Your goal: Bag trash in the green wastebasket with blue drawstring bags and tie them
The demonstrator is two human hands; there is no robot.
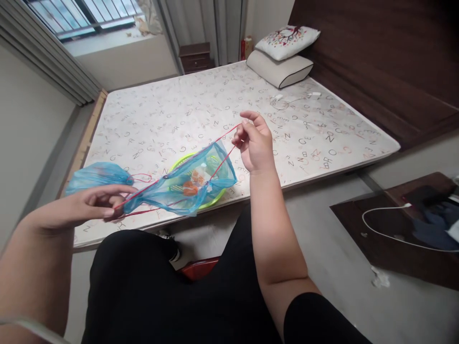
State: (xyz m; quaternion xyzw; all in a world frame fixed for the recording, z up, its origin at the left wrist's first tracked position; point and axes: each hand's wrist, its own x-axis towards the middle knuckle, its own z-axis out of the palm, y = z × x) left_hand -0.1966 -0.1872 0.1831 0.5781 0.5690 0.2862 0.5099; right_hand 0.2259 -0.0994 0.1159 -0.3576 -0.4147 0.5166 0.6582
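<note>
A see-through blue plastic drawstring bag (217, 165) is stretched between my two hands, its red drawstring (225, 158) pulled out at both ends. My left hand (95, 203) is closed on the drawstring at the bag's left end, where the plastic is bunched. My right hand (255, 141) pinches the string's other loop above the bag's right corner. Behind the bag is a yellow-green basket (208, 204) with orange things (191, 187) showing through the plastic. Another blue bag (98, 176), filled and gathered at its neck, lies beside my left hand.
The basket stands near the front edge of a mattress (154, 124) printed with letters. Two pillows (281, 67) and a white cable (283, 101) lie toward its far right. A dark wooden table (358, 215) with a charging cable stands at right. My legs are below the mattress edge.
</note>
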